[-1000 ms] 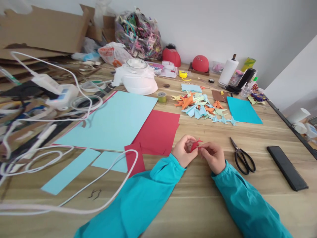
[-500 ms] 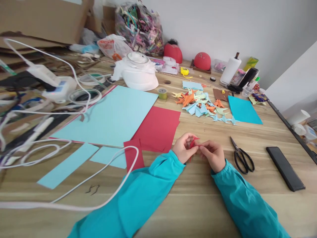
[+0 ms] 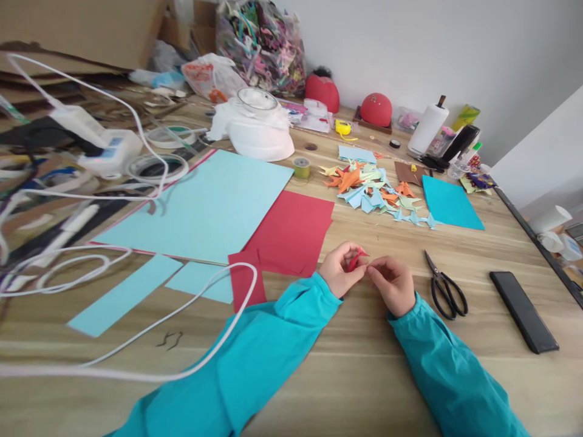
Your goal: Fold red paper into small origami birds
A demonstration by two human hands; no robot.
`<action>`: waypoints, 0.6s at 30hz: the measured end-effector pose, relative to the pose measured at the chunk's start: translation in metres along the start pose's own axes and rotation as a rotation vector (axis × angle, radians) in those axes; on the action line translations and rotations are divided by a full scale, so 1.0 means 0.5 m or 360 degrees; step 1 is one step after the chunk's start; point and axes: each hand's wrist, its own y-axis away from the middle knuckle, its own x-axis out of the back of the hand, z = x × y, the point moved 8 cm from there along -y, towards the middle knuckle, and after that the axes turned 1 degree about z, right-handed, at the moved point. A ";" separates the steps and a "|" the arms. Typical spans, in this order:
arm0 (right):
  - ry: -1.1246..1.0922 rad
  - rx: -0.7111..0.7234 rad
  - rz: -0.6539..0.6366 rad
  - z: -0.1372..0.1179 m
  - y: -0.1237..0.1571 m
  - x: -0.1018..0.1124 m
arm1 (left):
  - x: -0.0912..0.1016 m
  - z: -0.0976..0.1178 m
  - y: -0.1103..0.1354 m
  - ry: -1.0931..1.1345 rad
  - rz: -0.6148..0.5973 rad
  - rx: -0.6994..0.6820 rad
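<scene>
A small piece of red folded paper (image 3: 354,261) with pointed tips is held in my left hand (image 3: 339,270), whose thumb and fingers are closed on it. My right hand (image 3: 392,285) pinches with thumb and forefinger at the paper's right end, its fingertips against those of the left. The fingers hide part of the paper. Beyond my hands lies a pile of folded paper cranes (image 3: 374,195) in orange, light blue and pale green. Black-handled scissors (image 3: 446,294) rest to the right of my right hand. Red paper sheets (image 3: 294,233) lie just past my left hand.
A large light blue sheet (image 3: 200,206) and cut strips (image 3: 125,294) lie on the left, with a white cable (image 3: 246,297) looping over the table. A black phone-like slab (image 3: 523,312) is at right. Behind are a thread spool (image 3: 301,168), a turquoise sheet (image 3: 453,202) and a paper roll (image 3: 427,130).
The red paper has turned slightly in my left hand, and less of it shows below the fingers. My right fingers still pinch at its end. The view has tilted a little.
</scene>
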 end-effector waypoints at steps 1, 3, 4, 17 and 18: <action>0.0041 0.0034 0.0004 -0.005 0.000 0.001 | 0.000 -0.001 0.000 -0.0002 -0.0001 0.0002; 0.0156 0.0125 0.0007 -0.016 0.002 0.003 | 0.000 -0.003 0.000 0.0003 -0.0001 0.0012; 0.0224 0.0176 0.0008 -0.022 0.002 0.004 | 0.000 -0.004 0.000 0.0007 0.0001 0.0021; 0.0731 0.0733 0.0025 -0.060 0.017 0.001 | -0.002 -0.014 0.000 0.0034 -0.0011 0.0130; 0.0739 0.0737 0.0027 -0.060 0.018 0.001 | -0.001 -0.014 0.001 0.0031 -0.0005 0.0130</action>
